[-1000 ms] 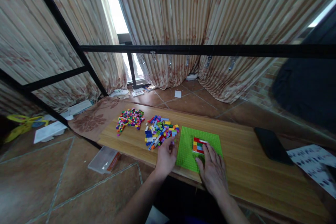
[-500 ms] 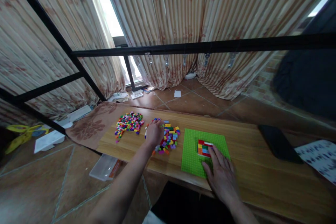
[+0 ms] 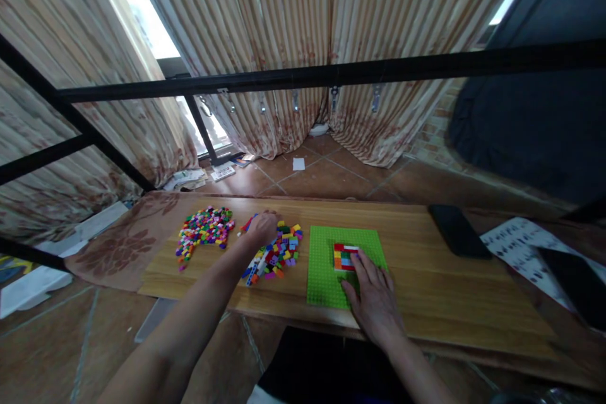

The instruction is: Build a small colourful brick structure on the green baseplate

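The small block of joined bricks (image 3: 344,259), with red, orange, blue and white among its colours, sits on the green baseplate (image 3: 326,281), around its middle and ringed by bare studs. Your right hand (image 3: 376,303) lies over the baseplate's near right part, its fingertips at the right edge of the block. That grip is spread: the fingers reach forward and the thumb stands apart from them, over the green studs.

Just left of the baseplate, a loose pile of larger bricks (image 3: 284,249) spreads over the wooden counter (image 3: 445,303). Your left hand (image 3: 263,227) is over the far left part of this pile, palm down. You hide its fingertips with the back of the hand, so I cannot tell whether that grip is spread or pinching a brick.

Farther left, near the larger bricks but apart from them, is a heap of smaller pieces (image 3: 208,227) in many colours. Well to the right of your right hand, a dark phone (image 3: 458,231) lies near the far edge, just beside a printed sheet (image 3: 514,240). Beyond the counter, patterned curtains (image 3: 279,25) hang behind a black bar (image 3: 274,80).
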Motion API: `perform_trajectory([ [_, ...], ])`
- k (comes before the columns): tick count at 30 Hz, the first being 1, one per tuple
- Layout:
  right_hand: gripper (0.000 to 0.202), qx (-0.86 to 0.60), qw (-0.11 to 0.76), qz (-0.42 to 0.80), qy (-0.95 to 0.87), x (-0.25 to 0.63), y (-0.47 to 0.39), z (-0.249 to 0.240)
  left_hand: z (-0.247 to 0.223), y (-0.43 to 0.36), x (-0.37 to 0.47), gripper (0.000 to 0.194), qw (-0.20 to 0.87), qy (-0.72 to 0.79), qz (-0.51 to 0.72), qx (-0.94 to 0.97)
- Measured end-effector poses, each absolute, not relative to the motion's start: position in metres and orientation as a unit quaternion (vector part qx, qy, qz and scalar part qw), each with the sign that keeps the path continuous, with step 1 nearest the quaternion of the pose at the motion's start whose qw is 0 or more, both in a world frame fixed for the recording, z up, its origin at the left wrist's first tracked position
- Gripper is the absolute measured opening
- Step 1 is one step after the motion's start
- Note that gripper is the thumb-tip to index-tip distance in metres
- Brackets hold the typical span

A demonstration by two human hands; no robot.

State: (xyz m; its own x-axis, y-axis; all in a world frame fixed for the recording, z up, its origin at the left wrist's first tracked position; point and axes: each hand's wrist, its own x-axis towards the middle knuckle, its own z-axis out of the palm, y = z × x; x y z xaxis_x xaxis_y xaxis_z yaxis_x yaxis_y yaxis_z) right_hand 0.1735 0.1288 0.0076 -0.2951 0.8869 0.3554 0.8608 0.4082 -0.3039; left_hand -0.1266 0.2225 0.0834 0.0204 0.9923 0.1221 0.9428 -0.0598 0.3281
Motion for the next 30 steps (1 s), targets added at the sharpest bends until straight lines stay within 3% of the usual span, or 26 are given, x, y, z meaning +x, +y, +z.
perform_trajectory([
  [4,0.057,-0.539,0.279,0.063,-0.793,0.174,0.129,0.012,0.090,0.217,-0.123,0.031,0.068,0.672,0.142,0.723],
  [7,0.053,-0.538,0.359,0.122,-0.753,0.178,0.128,0.014,0.097,0.203,-0.106,0.034,0.064,0.674,0.169,0.717],
  [9,0.048,-0.552,0.419,0.167,-0.702,0.184,0.126,0.018,0.097,0.190,-0.086,0.033,0.137,0.644,0.242,0.712],
  [12,0.042,-0.577,0.465,0.215,-0.636,0.191,0.122,0.027,0.089,0.169,-0.046,0.030,0.354,0.552,0.321,0.684],
  [14,0.040,-0.573,0.465,0.246,-0.629,0.194,0.121,0.035,0.083,0.160,-0.021,0.029,0.454,0.519,0.330,0.645],
  [17,0.039,-0.540,0.446,0.288,-0.654,0.194,0.123,0.048,0.080,0.154,0.006,0.026,0.521,0.493,0.343,0.607],
  [30,0.028,-0.475,0.378,0.322,-0.726,0.181,0.113,0.051,0.065,0.122,0.019,0.019,0.595,0.485,0.404,0.497],
])
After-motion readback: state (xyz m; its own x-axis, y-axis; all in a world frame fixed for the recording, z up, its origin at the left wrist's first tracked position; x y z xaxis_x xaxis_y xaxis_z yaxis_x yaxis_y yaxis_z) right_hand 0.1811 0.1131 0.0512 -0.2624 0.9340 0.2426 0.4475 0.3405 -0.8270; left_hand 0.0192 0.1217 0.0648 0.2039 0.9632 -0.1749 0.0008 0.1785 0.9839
